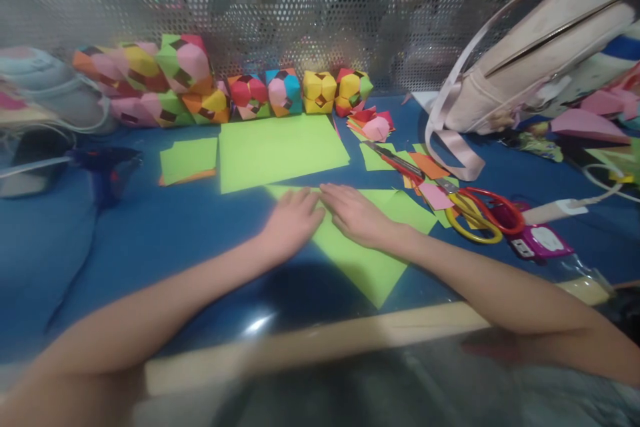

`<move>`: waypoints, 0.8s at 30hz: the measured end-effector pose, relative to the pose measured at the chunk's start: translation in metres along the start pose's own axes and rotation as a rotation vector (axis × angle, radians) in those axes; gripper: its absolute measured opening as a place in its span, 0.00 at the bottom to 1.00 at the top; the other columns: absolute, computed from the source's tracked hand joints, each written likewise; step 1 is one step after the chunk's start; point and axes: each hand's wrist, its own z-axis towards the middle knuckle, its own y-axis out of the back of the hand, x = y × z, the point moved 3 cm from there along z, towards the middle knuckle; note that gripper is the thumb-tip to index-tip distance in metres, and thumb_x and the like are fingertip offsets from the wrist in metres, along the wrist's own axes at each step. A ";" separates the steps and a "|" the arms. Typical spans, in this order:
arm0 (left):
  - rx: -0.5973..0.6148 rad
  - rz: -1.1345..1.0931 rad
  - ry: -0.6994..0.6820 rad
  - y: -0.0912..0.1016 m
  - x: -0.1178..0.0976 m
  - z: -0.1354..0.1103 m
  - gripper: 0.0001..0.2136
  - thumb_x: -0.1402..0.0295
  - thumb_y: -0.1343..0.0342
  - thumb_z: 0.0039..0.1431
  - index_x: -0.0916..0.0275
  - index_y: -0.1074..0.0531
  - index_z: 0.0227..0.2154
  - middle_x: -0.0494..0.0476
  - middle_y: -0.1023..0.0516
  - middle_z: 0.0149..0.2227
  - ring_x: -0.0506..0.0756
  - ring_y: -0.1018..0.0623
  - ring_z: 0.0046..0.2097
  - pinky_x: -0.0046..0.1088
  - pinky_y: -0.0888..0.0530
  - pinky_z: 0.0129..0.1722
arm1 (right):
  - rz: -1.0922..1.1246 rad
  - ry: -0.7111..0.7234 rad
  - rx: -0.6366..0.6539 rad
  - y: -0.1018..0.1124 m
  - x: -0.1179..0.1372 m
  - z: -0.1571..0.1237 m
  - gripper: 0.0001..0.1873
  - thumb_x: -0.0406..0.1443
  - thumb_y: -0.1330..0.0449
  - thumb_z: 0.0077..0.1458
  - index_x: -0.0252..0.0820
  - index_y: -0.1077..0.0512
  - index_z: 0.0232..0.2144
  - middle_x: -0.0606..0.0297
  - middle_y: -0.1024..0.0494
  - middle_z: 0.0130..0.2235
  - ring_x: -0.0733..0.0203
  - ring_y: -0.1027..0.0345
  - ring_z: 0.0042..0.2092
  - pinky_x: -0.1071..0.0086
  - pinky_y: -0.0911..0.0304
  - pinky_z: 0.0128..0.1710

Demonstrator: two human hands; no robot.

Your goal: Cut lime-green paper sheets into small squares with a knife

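A light green sheet of paper (373,270) lies folded on the blue table, one pointed corner towards me. My left hand (295,221) rests on its left part, fingers together and laid out flat. Close beside it, my right hand (357,213) presses flat on the paper near the top edge, fingers stretched forward. The two hands nearly meet at the fingertips, and both cover part of the upper edge. Just beyond them is a stack of large green paper (280,150). Neither hand grips anything.
Scissors (480,213) with red and yellow handles lie at right over paper scraps, near a purple box (543,240). Small green squares (189,161) and a blue glue gun (105,167) sit left. Folded paper shapes (250,95) line the back; a pale backpack (530,60) stands right.
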 end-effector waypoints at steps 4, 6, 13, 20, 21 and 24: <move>0.062 -0.014 0.077 -0.003 0.002 -0.002 0.13 0.77 0.52 0.64 0.67 0.27 0.47 0.73 0.30 0.59 0.70 0.32 0.62 0.54 0.31 0.56 | 0.001 -0.001 -0.003 -0.001 0.000 0.000 0.26 0.28 0.54 0.59 0.30 0.33 0.58 0.46 0.34 0.63 0.46 0.41 0.65 0.44 0.42 0.62; 0.090 -0.023 0.130 -0.006 0.003 -0.003 0.14 0.78 0.53 0.64 0.67 0.28 0.49 0.73 0.32 0.61 0.70 0.33 0.62 0.54 0.31 0.56 | -0.001 -0.002 -0.011 -0.001 0.001 0.000 0.26 0.28 0.54 0.59 0.31 0.32 0.58 0.47 0.34 0.63 0.46 0.41 0.65 0.44 0.42 0.62; 0.096 -0.043 0.199 -0.008 0.005 -0.005 0.15 0.76 0.53 0.65 0.66 0.29 0.52 0.74 0.34 0.62 0.72 0.34 0.63 0.55 0.31 0.55 | -0.016 0.006 -0.024 -0.001 0.001 0.000 0.26 0.27 0.54 0.58 0.29 0.32 0.57 0.46 0.33 0.62 0.47 0.40 0.64 0.45 0.41 0.62; 0.117 -0.034 0.210 -0.007 0.005 -0.005 0.16 0.75 0.52 0.64 0.66 0.29 0.53 0.75 0.35 0.63 0.73 0.35 0.64 0.54 0.31 0.57 | -0.039 0.029 -0.031 0.000 0.001 0.001 0.26 0.27 0.54 0.58 0.25 0.31 0.56 0.43 0.32 0.61 0.45 0.38 0.63 0.46 0.39 0.61; 0.118 -0.030 0.214 -0.007 0.005 -0.005 0.16 0.75 0.52 0.64 0.66 0.29 0.53 0.75 0.36 0.63 0.73 0.35 0.64 0.54 0.31 0.57 | -0.040 0.029 -0.032 0.000 0.001 0.001 0.26 0.27 0.54 0.58 0.25 0.31 0.56 0.43 0.32 0.61 0.45 0.38 0.63 0.46 0.39 0.61; 0.119 -0.017 0.227 -0.008 0.005 -0.005 0.16 0.74 0.52 0.65 0.65 0.29 0.53 0.76 0.35 0.63 0.73 0.34 0.63 0.54 0.30 0.55 | -0.031 0.018 -0.029 0.000 0.001 0.001 0.26 0.27 0.53 0.58 0.28 0.31 0.57 0.46 0.32 0.61 0.46 0.39 0.63 0.45 0.40 0.61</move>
